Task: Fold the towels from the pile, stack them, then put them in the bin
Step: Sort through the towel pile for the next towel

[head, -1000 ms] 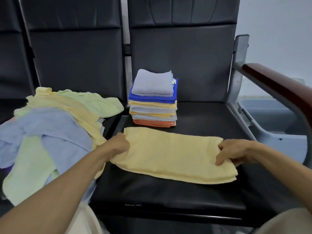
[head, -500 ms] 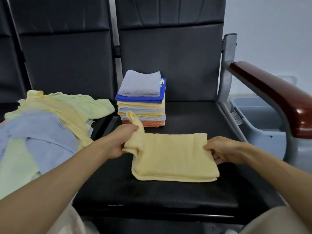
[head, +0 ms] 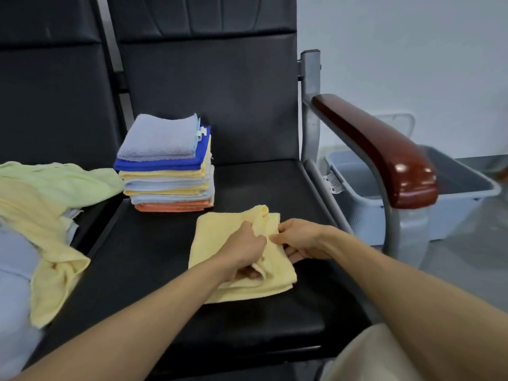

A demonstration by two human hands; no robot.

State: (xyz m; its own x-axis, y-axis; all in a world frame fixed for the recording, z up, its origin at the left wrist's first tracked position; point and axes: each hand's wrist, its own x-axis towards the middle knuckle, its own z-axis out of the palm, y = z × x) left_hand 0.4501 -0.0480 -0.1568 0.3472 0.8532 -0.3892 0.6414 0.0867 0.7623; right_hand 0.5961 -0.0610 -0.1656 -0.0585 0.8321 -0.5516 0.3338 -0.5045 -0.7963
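Pale yellow terry towel [head: 220, 232] laid folded on black padded seat [head: 143, 259], upper layer gripped by left hand [head: 244, 248], right edge pinched by right hand [head: 299, 239], hands nearly touching, stack of folded coloured towels [head: 165, 166] set just behind, loose towel pile [head: 41, 215] at left, grey plastic bin [head: 448, 213] beside seat at right.

We see pale yellow towel [head: 217, 235], plain, under left hand [head: 244, 247] and right hand [head: 301, 239]. Beyond left hand, stack [head: 167, 174]: we count lavender-blue top, royal blue next, then yellow and pale blue bands, orange at bottom. Far left of left hand, pile [head: 41, 204]: pale green, yellow, light blue. Seat [head: 143, 257] black. Right of right hand, armrest [head: 384, 155] glossy red-brown; bin [head: 453, 215] grey.
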